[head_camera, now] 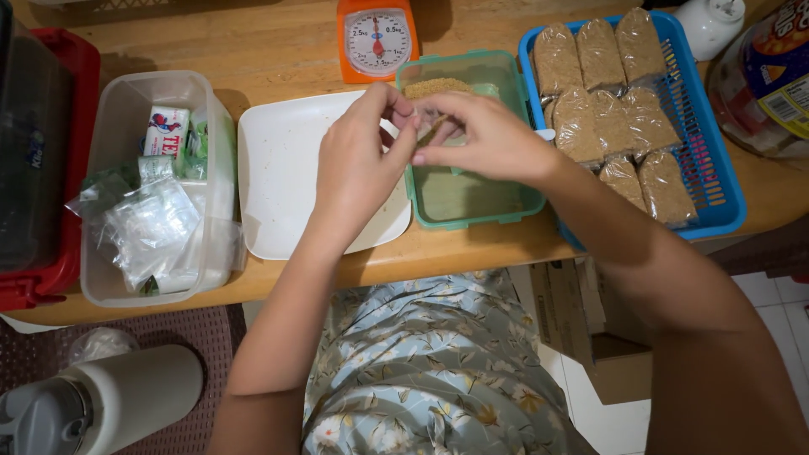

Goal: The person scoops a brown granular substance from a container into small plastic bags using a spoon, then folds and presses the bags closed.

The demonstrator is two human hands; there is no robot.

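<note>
Both our hands, left hand (pixel 358 164) and right hand (pixel 489 139), pinch a small clear plastic bag (pixel 430 122), fingers closed, above the green rectangular plastic tub (pixel 421 190) of brown granules at twelve o'clock; a loosened pinch might spill grains onto the wooden counter (pixel 278 42).

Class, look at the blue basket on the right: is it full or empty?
Nearly full. The blue basket holds rows of clear bags of brown granules, leaving only a narrow bare strip along its right side.

Small clear bag (pixel 431 125), pinched above green tub (pixel 465 198)
</note>
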